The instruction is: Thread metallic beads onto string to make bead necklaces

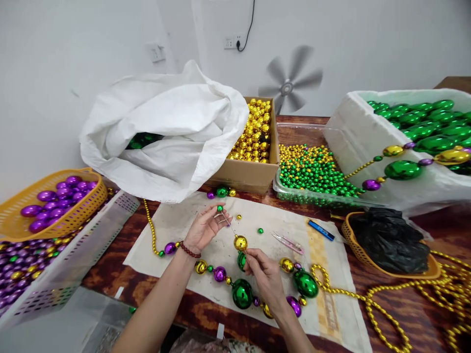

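Note:
My left hand (206, 228), with a dark red beaded bracelet at the wrist, pinches a small green bead (220, 208) between thumb and finger. A thin thread runs from there down to a shiny gold ball (241, 242). Just below that ball, the fingers of my right hand (264, 273) are closed; what they grip is partly hidden. A green ball (241, 260) shows beside them. Around my hands, a bead garland of gold, purple and large green balls (242, 293) curves over the cream cloth (176, 215). Loose gold (239, 216) and green (260, 230) beads lie beyond.
Pink-handled snips (289, 242) and a blue marker (321, 230) lie on the cloth. Behind stand a white sack (162, 127), a box of gold balls (253, 174), a clear bead tray (312, 193) and a foam box (346, 117). Baskets flank both sides; gold bead strings (390, 318) lie right.

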`<state>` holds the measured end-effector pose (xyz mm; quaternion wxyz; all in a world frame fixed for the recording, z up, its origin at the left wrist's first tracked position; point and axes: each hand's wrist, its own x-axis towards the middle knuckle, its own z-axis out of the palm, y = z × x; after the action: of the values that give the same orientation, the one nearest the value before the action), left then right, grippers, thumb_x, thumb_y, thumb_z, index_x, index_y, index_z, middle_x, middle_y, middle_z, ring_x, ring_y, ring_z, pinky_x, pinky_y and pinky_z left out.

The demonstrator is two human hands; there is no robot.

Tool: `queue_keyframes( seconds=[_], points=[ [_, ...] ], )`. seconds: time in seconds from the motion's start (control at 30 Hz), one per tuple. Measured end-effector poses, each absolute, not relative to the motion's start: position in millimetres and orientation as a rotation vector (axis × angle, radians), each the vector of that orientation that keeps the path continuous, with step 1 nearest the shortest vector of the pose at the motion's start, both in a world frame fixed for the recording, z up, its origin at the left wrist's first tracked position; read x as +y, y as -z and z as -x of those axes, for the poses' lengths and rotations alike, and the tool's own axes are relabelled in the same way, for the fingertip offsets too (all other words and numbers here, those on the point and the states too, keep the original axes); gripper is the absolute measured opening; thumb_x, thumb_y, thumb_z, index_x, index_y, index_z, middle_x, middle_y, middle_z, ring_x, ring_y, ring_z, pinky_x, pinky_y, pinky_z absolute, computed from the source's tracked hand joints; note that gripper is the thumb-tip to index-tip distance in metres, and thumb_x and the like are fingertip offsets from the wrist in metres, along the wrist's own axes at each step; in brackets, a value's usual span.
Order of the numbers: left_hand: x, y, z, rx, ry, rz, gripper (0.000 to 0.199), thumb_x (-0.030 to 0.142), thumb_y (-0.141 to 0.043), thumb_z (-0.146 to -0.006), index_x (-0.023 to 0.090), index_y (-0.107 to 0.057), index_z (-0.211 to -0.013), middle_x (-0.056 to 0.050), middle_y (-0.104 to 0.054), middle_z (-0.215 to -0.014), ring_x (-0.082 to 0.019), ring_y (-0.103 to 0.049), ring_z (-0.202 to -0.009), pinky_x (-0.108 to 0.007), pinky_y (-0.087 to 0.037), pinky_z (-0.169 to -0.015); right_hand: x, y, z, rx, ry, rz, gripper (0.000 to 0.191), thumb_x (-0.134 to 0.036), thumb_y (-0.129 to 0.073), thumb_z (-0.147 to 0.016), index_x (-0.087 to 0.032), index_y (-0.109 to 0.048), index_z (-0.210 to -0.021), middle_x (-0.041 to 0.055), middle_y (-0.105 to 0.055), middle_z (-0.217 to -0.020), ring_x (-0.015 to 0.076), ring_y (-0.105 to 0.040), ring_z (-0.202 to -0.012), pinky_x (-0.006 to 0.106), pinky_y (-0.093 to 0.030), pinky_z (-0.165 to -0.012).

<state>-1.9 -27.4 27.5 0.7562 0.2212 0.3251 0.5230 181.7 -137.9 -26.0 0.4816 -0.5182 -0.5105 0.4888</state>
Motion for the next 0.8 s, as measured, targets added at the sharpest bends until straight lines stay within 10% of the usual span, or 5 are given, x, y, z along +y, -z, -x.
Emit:
queue_keyframes(
  seconds=[0.4,0.8],
  points=[
    [-27.2,-12.1,-5.3,1.127,-0.941,-1.187,0.045,0.055,-0.054,-0.091,0.016,-0.072,-0.105,-0.012,-0.074,-0.101,-0.022,-0.069,-0.093,-0.034,-0.053,-0.086,-119.9,22.9,-178.9,-1.082,-1.329,1.269,0.029,-0.046,-0.055,-0.093,-0.018,-0.061,-0.087,0.0017,-0.066,-0.072,0.0137,-0.062,-0.059,0.024,-0.045,-0.056],
    [77.0,10.6,23.1,1.87,-0.799,-1.664,0.023,0.016,-0.067,-0.072,0.019,-0.068,-0.095,-0.016,-0.059,-0.123,-0.037,-0.056,-0.118,-0.05,-0.04,-0.104,-123.2,21.2,-186.3,-0.92,-1.402,1.186,0.042,-0.06,-0.06,-0.087,-0.018,-0.058,-0.085,-0.0035,-0.053,-0.06,0.0109,-0.05,-0.05,0.022,-0.041,-0.049]
  ],
)
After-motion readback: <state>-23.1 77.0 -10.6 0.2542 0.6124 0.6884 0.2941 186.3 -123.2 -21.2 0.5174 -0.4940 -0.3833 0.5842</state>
